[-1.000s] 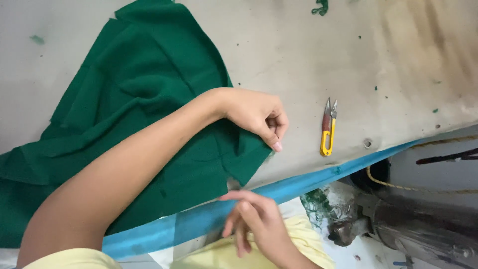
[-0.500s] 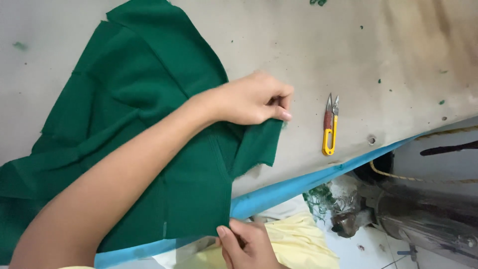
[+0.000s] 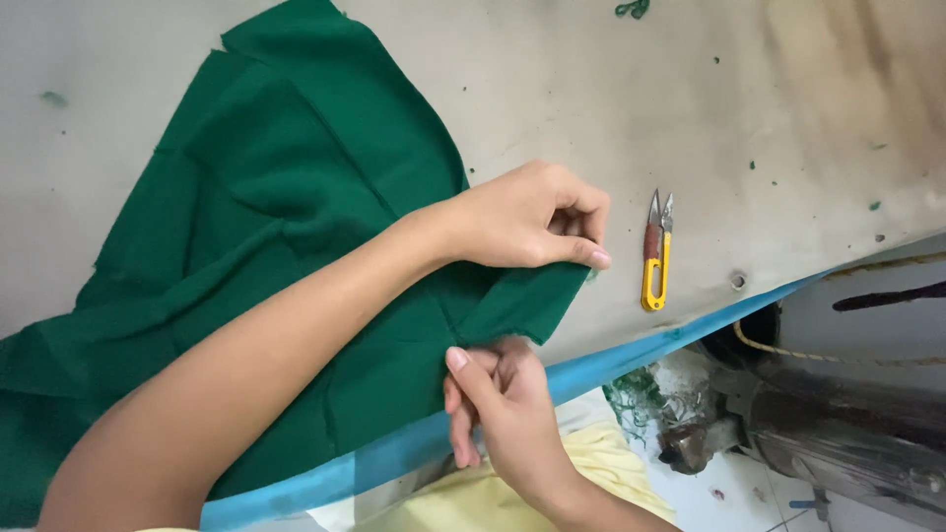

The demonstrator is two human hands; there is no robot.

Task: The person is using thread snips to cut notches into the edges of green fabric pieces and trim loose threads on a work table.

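Note:
A large green cloth (image 3: 286,227) lies rumpled over the grey table (image 3: 611,108), with its lower edge hanging past the table's blue rim (image 3: 631,350). My left hand (image 3: 527,217) reaches across it from the lower left. Its thumb and fingers pinch the cloth's right corner flat on the tabletop. At the table's rim, just below that corner, my right hand (image 3: 498,409) comes up from underneath and grips the cloth's lower edge with its fingertips.
Yellow-handled thread snips (image 3: 655,251) lie on the table, right of my left hand. Green thread scraps dot the tabletop. Below the rim are a dark machine part (image 3: 788,414), a tangle of green thread (image 3: 631,394) and my yellow garment (image 3: 591,473).
My left hand has slid right, drawing the cloth's corner out toward the snips. My right hand has risen from below the rim and taken hold of the cloth's lower edge.

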